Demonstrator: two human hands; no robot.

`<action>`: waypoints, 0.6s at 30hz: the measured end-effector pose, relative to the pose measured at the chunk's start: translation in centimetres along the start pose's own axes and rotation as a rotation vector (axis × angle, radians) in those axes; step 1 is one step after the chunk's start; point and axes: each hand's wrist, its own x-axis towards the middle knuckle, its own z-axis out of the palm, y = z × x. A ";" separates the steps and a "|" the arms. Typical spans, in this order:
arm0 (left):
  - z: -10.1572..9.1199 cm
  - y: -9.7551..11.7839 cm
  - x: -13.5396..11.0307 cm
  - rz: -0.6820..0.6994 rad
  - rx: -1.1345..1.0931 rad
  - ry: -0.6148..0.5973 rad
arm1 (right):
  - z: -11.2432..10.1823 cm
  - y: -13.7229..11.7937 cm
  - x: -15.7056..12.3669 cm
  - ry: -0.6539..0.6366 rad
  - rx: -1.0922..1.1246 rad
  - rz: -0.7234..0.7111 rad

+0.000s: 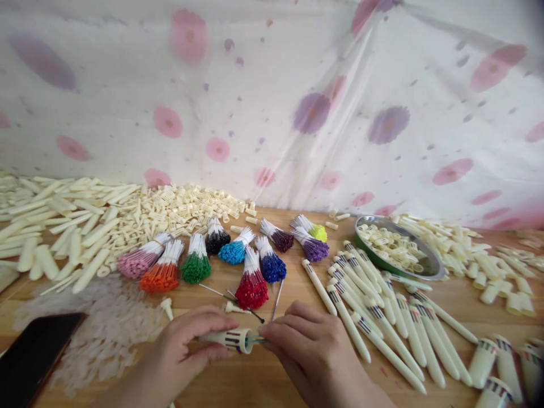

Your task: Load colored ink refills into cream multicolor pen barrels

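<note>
My left hand [187, 348] is wrapped round a cream pen barrel [229, 339] lying sideways, its open end facing right. My right hand [310, 345] is pinched on a thin refill [257, 339] whose tip sits at the barrel's open end. Both hands rest low over the wooden table [297, 283]. Just beyond them lie a few loose refills [276, 297] and bundles of coloured refills: red [251, 286], green [195, 266], orange [161, 275], blue [272, 263].
Several finished cream pens [374, 317] lie in rows at the right. A metal bowl [429, 266] holds small cream parts. Heaps of cream barrels and caps [85, 221] fill the left. A black phone [34, 357] lies at the lower left. A flowered sheet [272, 102] hangs behind.
</note>
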 end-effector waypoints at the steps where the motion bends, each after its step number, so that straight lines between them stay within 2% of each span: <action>1: 0.0 0.1 -0.1 0.027 0.005 0.019 | 0.0 0.0 0.0 0.005 -0.004 -0.009; 7: 0.1 0.3 -0.2 0.086 0.019 0.122 | 0.1 0.3 -0.2 0.050 -0.107 -0.200; 11: 0.2 -0.1 0.0 0.026 0.037 0.148 | -0.4 0.6 -0.2 0.018 -0.141 -0.198; 14: 0.2 -0.2 0.1 -0.061 0.009 0.147 | -0.4 1.5 -0.3 -0.050 -0.103 0.002; 16: 0.2 -0.2 0.2 -0.102 -0.007 0.139 | 0.3 2.1 -0.4 -0.250 -0.133 0.230; 18: 0.1 -0.2 0.3 -0.120 -0.002 0.134 | 1.6 2.6 -0.5 -0.535 -0.224 0.432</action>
